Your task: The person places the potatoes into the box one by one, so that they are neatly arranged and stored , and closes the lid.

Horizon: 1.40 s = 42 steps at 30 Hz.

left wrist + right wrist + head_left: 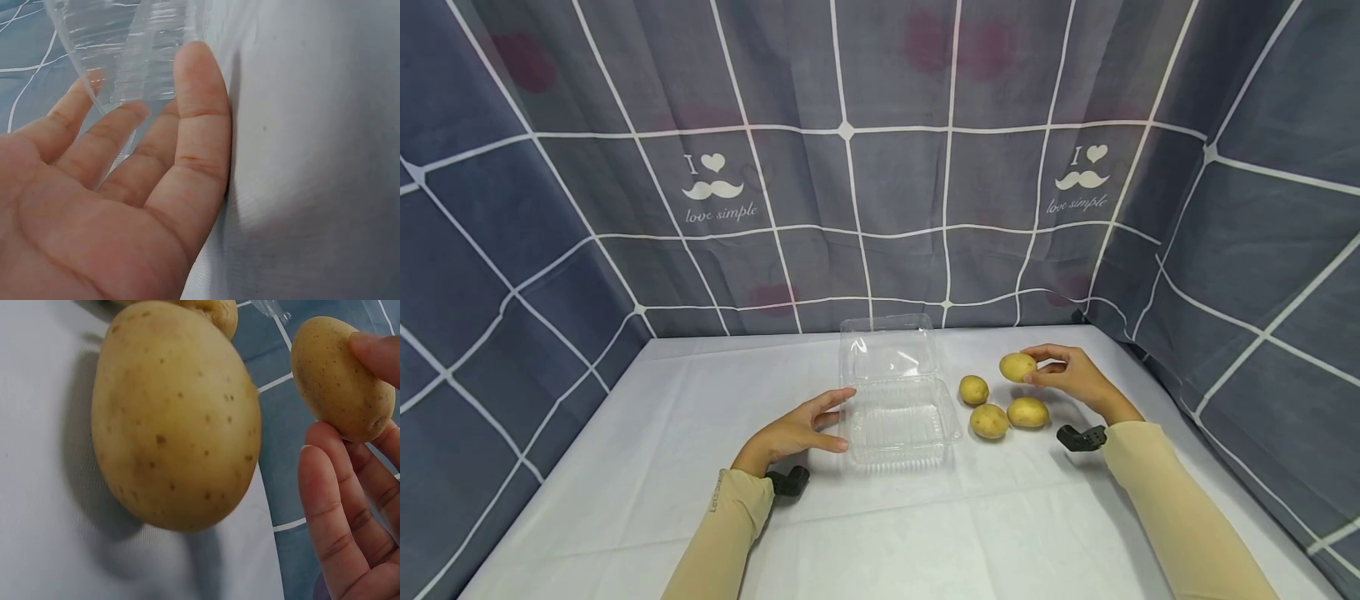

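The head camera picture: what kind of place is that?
Maybe a little filming corner: grey-blue fabric curtains with white lines hang on three sides of a white cloth-covered table, and a small black device sits by a beige sleeve cuff.

The left hand (119, 215), palm showing and fingers loosely extended, reaches a ribbed clear plastic container (150, 62), with white cloth (319, 162) alongside and white-lined blue-grey fabric (25, 53) behind.

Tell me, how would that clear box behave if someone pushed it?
The box would probably feel light and slide readily, as its see-through plastic looks thin. It may bend when squeezed, though its ridged sides likely stiffen it a little. Its open lid could wobble, since it seems joined along one edge only.
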Each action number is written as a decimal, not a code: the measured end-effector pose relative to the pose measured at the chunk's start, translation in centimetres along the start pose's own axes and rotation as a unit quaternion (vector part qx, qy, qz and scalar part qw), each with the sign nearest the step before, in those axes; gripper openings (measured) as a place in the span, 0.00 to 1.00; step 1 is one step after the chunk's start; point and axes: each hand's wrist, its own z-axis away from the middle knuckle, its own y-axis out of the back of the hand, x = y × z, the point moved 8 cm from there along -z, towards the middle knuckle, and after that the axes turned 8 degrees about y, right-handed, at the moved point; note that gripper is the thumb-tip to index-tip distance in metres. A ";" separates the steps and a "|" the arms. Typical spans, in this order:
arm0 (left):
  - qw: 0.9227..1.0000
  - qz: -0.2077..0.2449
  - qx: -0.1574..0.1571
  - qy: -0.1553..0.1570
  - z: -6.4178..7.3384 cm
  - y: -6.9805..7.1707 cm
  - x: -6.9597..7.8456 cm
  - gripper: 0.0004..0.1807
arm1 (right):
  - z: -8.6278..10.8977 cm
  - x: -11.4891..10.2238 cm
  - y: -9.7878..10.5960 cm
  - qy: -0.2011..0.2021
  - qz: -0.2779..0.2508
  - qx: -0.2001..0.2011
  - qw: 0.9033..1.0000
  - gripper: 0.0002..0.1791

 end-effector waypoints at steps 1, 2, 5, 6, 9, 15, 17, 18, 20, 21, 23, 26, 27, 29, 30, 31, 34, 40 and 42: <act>1.000 -0.001 0.000 -0.001 0.0 0.0 0.0 0.56 | 0.0 -0.1 -0.1 0.002 -0.003 -0.001 1.000 0.29; 1.000 -0.001 -0.001 -0.002 -0.1 0.0 0.1 0.56 | 0.0 -0.1 -0.1 0.003 -0.007 -0.001 1.000 0.29; 1.000 -0.003 0.000 -0.004 -0.1 0.0 0.1 0.57 | 0.0 -0.4 -0.4 0.009 -0.019 -0.001 1.000 0.29; 1.000 -0.004 0.001 -0.005 -0.1 0.0 0.1 0.57 | 0.0 -0.5 -0.5 0.012 -0.022 -0.002 1.000 0.29; 1.000 -0.007 0.007 -0.003 -0.2 0.1 0.0 0.58 | -0.1 -1.0 -0.9 0.020 -0.028 -0.003 0.999 0.29; 1.000 -0.013 0.021 0.002 -0.3 0.2 -0.2 0.58 | -0.4 -1.9 -1.7 0.033 -0.040 -0.011 0.999 0.27; 1.000 -0.013 0.025 0.001 -0.3 0.3 -0.2 0.58 | -0.5 -2.1 -2.0 0.036 -0.040 -0.012 0.998 0.27; 1.000 -0.013 0.027 0.001 -0.3 0.3 -0.1 0.58 | -0.5 -2.2 -2.1 0.038 -0.040 -0.011 0.998 0.27; 0.999 -0.014 0.030 0.000 -0.3 0.3 -0.1 0.58 | -0.6 -2.4 -2.3 0.041 -0.039 -0.011 0.998 0.27; 0.999 -0.015 0.031 0.000 -0.3 0.3 -0.1 0.58 | -0.6 -2.5 -2.4 0.041 -0.038 -0.010 0.998 0.27; 0.999 -0.019 0.034 -0.001 -0.3 0.4 0.0 0.58 | -0.7 -2.6 -2.6 0.043 -0.040 -0.009 0.998 0.27; 0.999 -0.023 0.040 -0.001 -0.3 0.4 0.1 0.58 | -0.7 -2.7 -2.9 0.047 -0.044 -0.010 0.998 0.26; 0.999 -0.025 0.041 -0.002 -0.3 0.4 0.1 0.58 | -0.7 -2.7 -3.0 0.047 -0.047 -0.010 0.998 0.26; 0.999 -0.025 0.043 -0.003 -0.2 0.4 0.2 0.58 | -0.7 -2.9 -3.2 0.050 -0.048 -0.011 0.998 0.26; 0.999 -0.024 0.043 -0.003 -0.2 0.4 0.2 0.58 | -0.7 -2.9 -3.3 0.050 -0.048 -0.011 0.998 0.26; 0.999 -0.024 0.043 -0.004 -0.2 0.4 0.2 0.58 | -0.7 -3.0 -3.4 0.049 -0.045 -0.012 0.998 0.26; 0.999 -0.026 0.042 -0.004 -0.2 0.4 0.2 0.58 | -0.8 -3.3 -3.8 0.049 -0.041 -0.011 0.998 0.27; 0.999 -0.026 0.040 -0.005 -0.3 0.5 0.1 0.59 | -0.9 -3.6 -4.7 0.050 -0.042 -0.003 0.998 0.27; 0.999 -0.024 0.038 -0.005 -0.3 0.5 0.0 0.59 | -0.9 -3.6 -5.1 0.051 -0.045 -0.005 0.998 0.27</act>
